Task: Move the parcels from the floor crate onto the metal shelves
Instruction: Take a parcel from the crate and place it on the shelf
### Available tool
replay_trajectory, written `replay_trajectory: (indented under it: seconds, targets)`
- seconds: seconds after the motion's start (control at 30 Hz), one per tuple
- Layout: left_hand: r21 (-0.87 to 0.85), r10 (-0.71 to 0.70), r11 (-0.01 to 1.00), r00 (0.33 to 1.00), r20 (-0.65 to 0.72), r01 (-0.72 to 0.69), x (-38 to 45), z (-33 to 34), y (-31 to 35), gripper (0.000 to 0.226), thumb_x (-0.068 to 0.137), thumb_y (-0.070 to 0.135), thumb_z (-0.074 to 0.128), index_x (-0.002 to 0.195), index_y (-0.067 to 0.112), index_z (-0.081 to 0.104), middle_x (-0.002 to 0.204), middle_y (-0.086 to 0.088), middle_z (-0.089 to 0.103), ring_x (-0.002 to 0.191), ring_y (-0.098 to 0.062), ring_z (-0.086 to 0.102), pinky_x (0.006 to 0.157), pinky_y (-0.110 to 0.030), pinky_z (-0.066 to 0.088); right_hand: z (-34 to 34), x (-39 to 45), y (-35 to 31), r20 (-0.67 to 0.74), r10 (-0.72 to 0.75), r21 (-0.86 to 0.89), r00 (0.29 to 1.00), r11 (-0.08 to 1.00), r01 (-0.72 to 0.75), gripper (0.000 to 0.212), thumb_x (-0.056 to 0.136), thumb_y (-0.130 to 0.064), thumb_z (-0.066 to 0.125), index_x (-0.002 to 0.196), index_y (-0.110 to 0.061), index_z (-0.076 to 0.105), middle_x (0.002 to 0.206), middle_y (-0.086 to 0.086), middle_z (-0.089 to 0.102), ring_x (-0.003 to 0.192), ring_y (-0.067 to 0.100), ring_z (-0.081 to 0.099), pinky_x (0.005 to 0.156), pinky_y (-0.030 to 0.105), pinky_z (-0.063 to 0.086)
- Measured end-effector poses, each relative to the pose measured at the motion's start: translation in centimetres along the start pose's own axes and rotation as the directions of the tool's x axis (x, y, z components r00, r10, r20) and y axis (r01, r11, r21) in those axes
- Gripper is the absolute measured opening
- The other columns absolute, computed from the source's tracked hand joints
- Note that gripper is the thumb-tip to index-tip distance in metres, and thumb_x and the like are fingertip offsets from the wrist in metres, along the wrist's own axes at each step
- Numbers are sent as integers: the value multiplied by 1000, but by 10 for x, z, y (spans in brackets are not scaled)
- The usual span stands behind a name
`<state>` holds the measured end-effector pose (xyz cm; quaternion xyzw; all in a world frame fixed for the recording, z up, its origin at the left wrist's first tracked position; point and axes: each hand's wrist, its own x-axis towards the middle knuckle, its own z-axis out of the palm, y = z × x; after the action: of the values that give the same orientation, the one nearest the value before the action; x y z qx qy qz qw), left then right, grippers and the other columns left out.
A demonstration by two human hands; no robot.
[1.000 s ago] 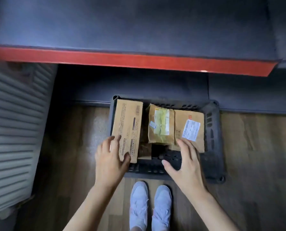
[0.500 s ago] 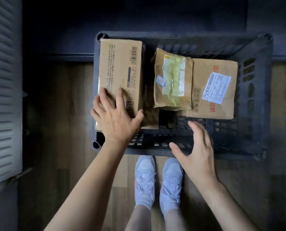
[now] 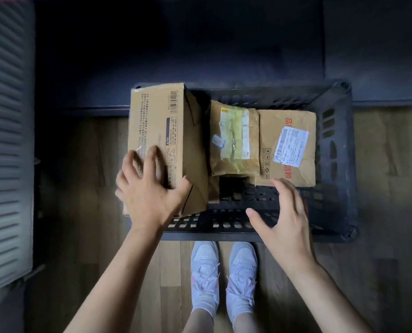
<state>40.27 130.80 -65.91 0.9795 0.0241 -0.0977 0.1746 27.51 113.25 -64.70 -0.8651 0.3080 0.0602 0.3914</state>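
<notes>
A dark plastic crate [image 3: 339,164] stands on the wooden floor in front of my feet. At its left end a tall cardboard box [image 3: 161,131] tilts up out of the crate. My left hand [image 3: 149,188] grips the box's near end, fingers spread on top and thumb on its right side. A small taped brown parcel [image 3: 235,138] lies in the middle, partly over a flat cardboard parcel with a white label [image 3: 289,145] on the right. My right hand [image 3: 284,217] hovers open above the crate's near side, touching nothing.
A dark low shelf [image 3: 176,56] runs behind the crate. A grey ribbed radiator-like panel [image 3: 5,140] fills the left edge. My white shoes [image 3: 224,272] stand just short of the crate on the wooden floor [image 3: 387,188].
The view has dropped closer to the crate. My left hand has lifted and tilted the tall box, showing its right side. My right hand has stayed open near the crate's front.
</notes>
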Motion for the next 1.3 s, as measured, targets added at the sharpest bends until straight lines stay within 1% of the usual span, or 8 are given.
replay_trajectory:
  seconds: [0.17,0.4,0.53,0.73,0.93,1.07,1.17,1.3]
  targets:
    - [-149,86,985,996,-18,-88,-19,-78,15,91,55,66,45,136,22,44,146,-15,29,131,-38,27,104,-54,24,-32,-10,-31,1,-35,-2,999,999,35,64,75,-15,76,131,-6,47,139,16,43,131,29,38,104,29,27]
    - [-146,325,932,943,-74,-333,-55,-196,46,79,56,60,55,126,25,47,137,-22,40,118,-45,41,93,-57,33,-109,-29,-103,-52,-150,-25,987,988,149,64,74,-19,76,130,-6,48,141,11,41,131,22,37,102,18,22]
    - [-89,461,878,881,-108,-471,-85,-272,66,80,55,60,57,126,25,47,135,-23,44,115,-45,44,89,-56,35,-174,-55,-162,-112,-214,-32,971,977,211,62,72,-11,78,126,-1,52,137,17,44,128,30,43,103,29,30]
    - [17,677,734,729,-98,-679,-127,-373,85,87,46,56,70,126,28,49,135,-20,47,114,-45,47,86,-51,37,-268,-107,-226,-213,-354,-18,911,933,359,62,75,-16,76,130,-10,48,135,-6,35,125,11,35,98,-1,13]
    - [175,859,509,512,-29,-843,-152,-467,101,76,49,55,69,119,27,63,132,-18,52,112,-44,50,79,-47,39,-362,-138,-277,29,-615,-151,788,776,612,92,68,-44,76,132,-58,11,148,-33,0,132,-19,1,99,5,10]
    - [227,915,401,401,-51,-887,-161,-507,112,60,73,58,47,124,28,59,134,-17,51,115,-40,45,83,-52,41,-406,-153,-317,153,-701,-254,697,653,713,112,58,-54,76,137,-57,-3,150,-32,-14,134,-17,-7,99,20,21]
    - [260,934,350,357,-22,-900,-164,-527,121,66,75,65,34,126,30,56,134,-15,51,116,-39,47,84,-51,42,-425,-162,-344,275,-735,-315,619,540,781,121,55,-54,77,139,-53,-9,149,-29,-19,137,-9,-9,105,21,17]
    - [283,947,296,319,39,-912,-164,-544,130,77,57,58,62,128,30,54,137,-11,48,118,-36,48,83,-48,43,-438,-165,-363,429,-684,-458,590,398,795,132,55,-60,77,130,-51,-31,143,-30,-26,132,-10,-29,108,20,-11]
